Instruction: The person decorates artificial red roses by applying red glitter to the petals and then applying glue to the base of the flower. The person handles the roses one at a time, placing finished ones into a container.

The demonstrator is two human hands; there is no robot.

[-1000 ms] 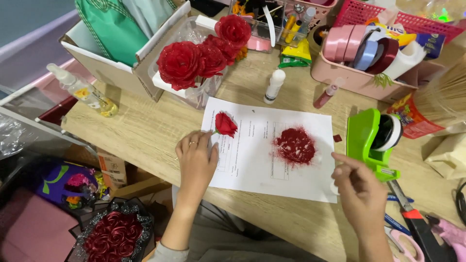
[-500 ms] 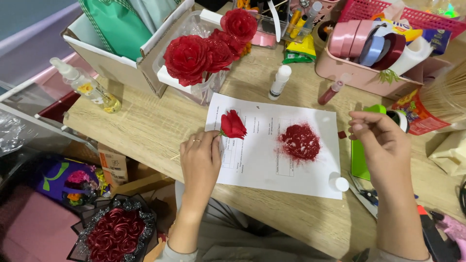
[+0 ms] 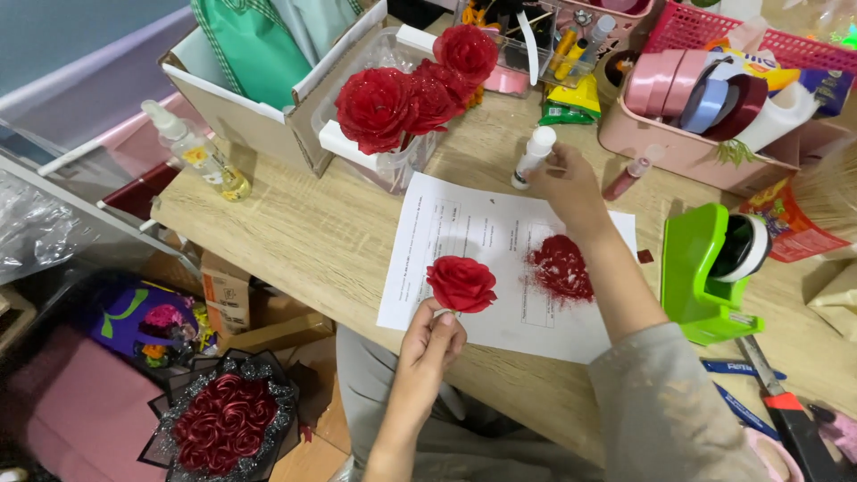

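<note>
Left hand (image 3: 428, 335) pinched on stem of red rose (image 3: 461, 283), held over paper sheet (image 3: 464, 223) near worktop's front edge. Right hand (image 3: 564, 183) fingers closed around small white tube (image 3: 533, 154) standing at sheet's far edge. Risks: forearm crossing glitter pile (image 3: 561, 266) could smear it; upright tube may topple.

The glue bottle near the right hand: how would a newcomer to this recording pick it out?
Start at the white sheet on the wooden desk. At its far edge stands a small white glue bottle, upright, with the right hand against it. Unlike the clear spray bottle at the desk's left corner, it is opaque and white.
</note>
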